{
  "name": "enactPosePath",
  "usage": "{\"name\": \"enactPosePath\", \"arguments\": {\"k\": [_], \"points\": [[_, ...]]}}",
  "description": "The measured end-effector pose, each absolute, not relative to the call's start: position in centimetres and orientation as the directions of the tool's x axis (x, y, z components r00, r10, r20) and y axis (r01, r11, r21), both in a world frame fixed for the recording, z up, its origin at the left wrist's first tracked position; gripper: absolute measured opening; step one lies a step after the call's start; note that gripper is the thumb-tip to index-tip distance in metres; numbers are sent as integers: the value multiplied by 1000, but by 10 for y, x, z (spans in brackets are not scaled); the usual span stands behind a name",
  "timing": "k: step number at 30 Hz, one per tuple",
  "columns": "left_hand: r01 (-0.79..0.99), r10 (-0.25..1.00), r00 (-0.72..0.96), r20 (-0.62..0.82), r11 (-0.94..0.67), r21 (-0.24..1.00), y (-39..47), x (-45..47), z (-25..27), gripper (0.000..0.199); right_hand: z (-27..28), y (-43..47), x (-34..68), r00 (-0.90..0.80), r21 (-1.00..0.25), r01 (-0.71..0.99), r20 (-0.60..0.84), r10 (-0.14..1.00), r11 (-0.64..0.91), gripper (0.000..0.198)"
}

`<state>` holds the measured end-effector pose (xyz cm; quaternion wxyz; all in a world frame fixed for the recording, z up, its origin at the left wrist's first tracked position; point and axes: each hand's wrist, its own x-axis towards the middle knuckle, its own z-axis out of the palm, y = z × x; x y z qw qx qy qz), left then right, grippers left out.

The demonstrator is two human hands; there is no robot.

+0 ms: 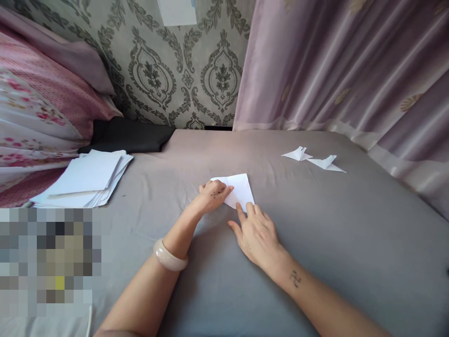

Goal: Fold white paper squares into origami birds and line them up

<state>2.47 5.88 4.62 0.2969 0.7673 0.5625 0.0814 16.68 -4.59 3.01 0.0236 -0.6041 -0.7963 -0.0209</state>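
A small piece of white folded paper (240, 187) lies on the grey cloth surface in front of me. My left hand (213, 194) is at its left end, with curled fingers and the thumb resting on top of the sheet; the fingertips are partly hidden. At the lower right edge, my right hand (258, 230) touches the paper with its fingertips, the fingers apart and the thumb held off to the side. Two folded paper figures (297, 154) with pointed ends rest farther back on the right, one touching or nearly touching the other.
A stack of white paper (87, 173) sits at the left, beside a folded black cloth (129, 135). Pink floral fabric (38, 112) hangs on the left, and a mauve curtain (315, 65) borders the back right. The grey sheet (351, 243) has slight wrinkles.
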Motion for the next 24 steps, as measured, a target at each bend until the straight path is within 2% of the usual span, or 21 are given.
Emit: {"name": "enactPosePath", "arguments": {"k": [5,11,14,17,19,22,24], "points": [[793,914,363,-182,-200,576,60,22,41,45,29,-45,159,-241,43,970,75,968,238,55],[756,908,389,-158,-216,618,60,15,40,41,25,-53,175,-247,-41,967,105,963,252,50],[722,898,418,-135,-238,650,58,8,43,35,24,-51,188,-230,-132,960,122,965,246,40],[679,881,462,-103,-275,681,54,1,46,32,24,-40,202,-200,-304,927,101,975,222,26],[645,879,473,-54,-304,701,49,-5,46,28,25,-30,207,-123,-368,911,190,974,187,23],[648,887,459,42,-367,668,38,-13,43,22,24,-15,205,-246,-353,868,305,920,349,42],[698,893,443,77,-397,595,28,-19,39,19,21,-10,199,-364,-319,832,303,881,454,35]]}}
